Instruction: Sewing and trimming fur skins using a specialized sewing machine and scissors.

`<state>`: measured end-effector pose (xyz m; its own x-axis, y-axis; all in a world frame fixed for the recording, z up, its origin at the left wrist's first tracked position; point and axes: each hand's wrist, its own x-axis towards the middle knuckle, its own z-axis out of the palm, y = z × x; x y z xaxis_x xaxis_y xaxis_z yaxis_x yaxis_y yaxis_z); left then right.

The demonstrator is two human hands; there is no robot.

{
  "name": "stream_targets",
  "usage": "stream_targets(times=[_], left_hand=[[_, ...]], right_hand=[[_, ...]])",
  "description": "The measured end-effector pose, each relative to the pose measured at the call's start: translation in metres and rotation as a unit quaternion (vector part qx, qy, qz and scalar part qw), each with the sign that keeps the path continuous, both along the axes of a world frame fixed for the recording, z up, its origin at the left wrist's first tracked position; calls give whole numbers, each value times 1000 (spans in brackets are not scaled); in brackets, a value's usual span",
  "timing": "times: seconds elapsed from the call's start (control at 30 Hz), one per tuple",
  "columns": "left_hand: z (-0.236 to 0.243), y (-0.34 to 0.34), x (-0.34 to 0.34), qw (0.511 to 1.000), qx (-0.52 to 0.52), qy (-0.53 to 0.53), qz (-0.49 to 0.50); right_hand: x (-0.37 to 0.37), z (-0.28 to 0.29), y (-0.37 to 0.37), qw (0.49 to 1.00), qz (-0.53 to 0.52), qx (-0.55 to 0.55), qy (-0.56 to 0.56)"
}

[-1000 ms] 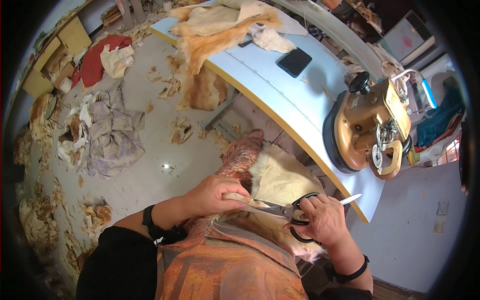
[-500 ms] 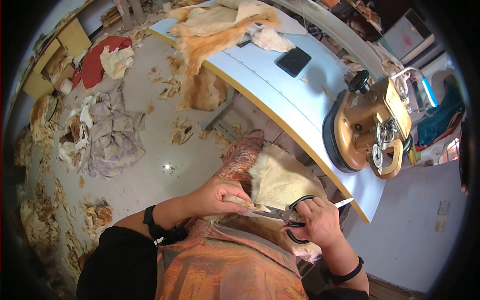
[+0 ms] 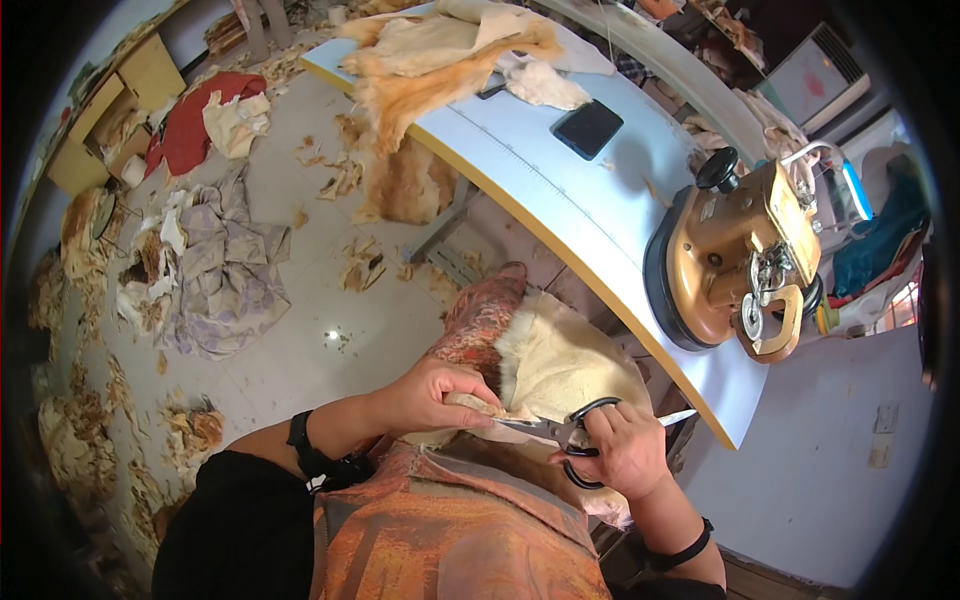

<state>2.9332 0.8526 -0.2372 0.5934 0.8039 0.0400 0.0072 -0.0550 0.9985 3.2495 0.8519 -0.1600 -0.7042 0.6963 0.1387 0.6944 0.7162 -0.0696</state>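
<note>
A cream-coloured fur hide (image 3: pixel 570 350) with a fluffy edge lies over my lap. My left hand (image 3: pixel 432 395) is closed, pinching a narrow edge of it between thumb and fingers. Black-handled scissors (image 3: pixel 548 429) are in my right hand (image 3: pixel 630 450), its fingers curled at the handle loops. The blades point left and reach the pinched edge beside my left fingertips. A pale, pointed strip (image 3: pixel 678 416) sticks out past the right side of my right hand; its kind is unclear.
A pale blue table (image 3: pixel 540 190) with a yellow edge curves ahead, bearing a gold-brown sewing machine (image 3: pixel 735 255), a dark phone (image 3: pixel 588 129) and orange-white pelts (image 3: pixel 430 50). Fur scraps (image 3: pixel 195 430), a patterned cloth (image 3: pixel 230 270) and a red cloth (image 3: pixel 195 125) lie on the floor at left.
My right hand and the scissors have shifted slightly left, bringing the blades closer to my left fingers. My left hand still pinches the hide in about the same place.
</note>
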Motion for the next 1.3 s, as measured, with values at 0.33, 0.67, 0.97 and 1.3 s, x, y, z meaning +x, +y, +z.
stream_targets(times=[0.33, 0.67, 0.97, 1.3], left_hand=[[1, -2, 1, 999, 29, 11, 9], [9, -1, 3, 1000, 9, 14, 6], [9, 0, 2, 1000, 7, 5, -2], [18, 9, -2, 997, 40, 59, 21]], right_hand=[[-3, -10, -3, 1000, 6, 0, 10], [-22, 7, 4, 999, 28, 20, 19], [-15, -3, 5, 999, 38, -18, 27], [-12, 17, 102, 938, -260, -199, 113]])
